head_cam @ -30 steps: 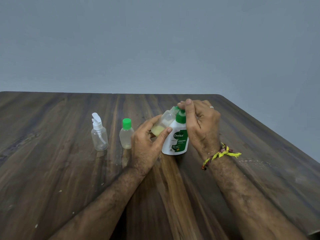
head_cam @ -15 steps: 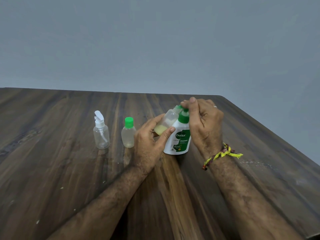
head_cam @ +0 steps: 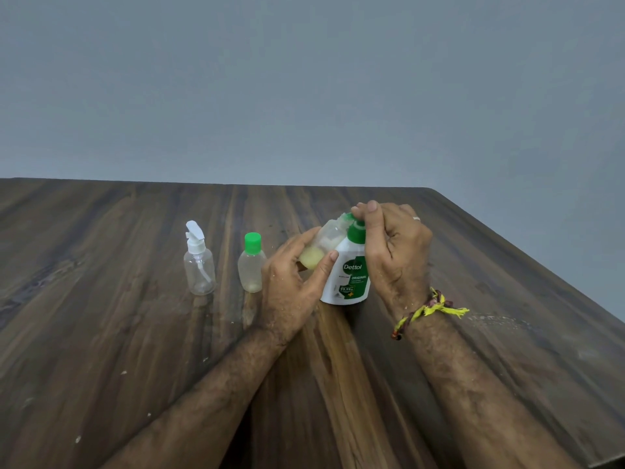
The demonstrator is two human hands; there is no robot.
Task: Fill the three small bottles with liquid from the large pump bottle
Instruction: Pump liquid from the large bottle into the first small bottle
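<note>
- My left hand (head_cam: 291, 286) grips a small clear bottle (head_cam: 321, 247), tilted with its mouth against the nozzle of the Dettol pump bottle (head_cam: 348, 275), which stands on the wooden table (head_cam: 101, 333) toward its right edge.
- My right hand (head_cam: 392, 245) is curled over the green pump head (head_cam: 356, 230), fingertips on top of it.
- Pale yellow liquid sits low in the tilted bottle; I judge it far from full.
- Risk: if the mouth slips off the nozzle, a press would squirt soap over my fingers and the table.
- Risk: a hard press could tip the pump bottle, since no hand grips its body.
- The green-capped bottle (head_cam: 252, 265) and spray bottle (head_cam: 199, 262) stand left, near the table's middle, both looking nearly empty.
</note>
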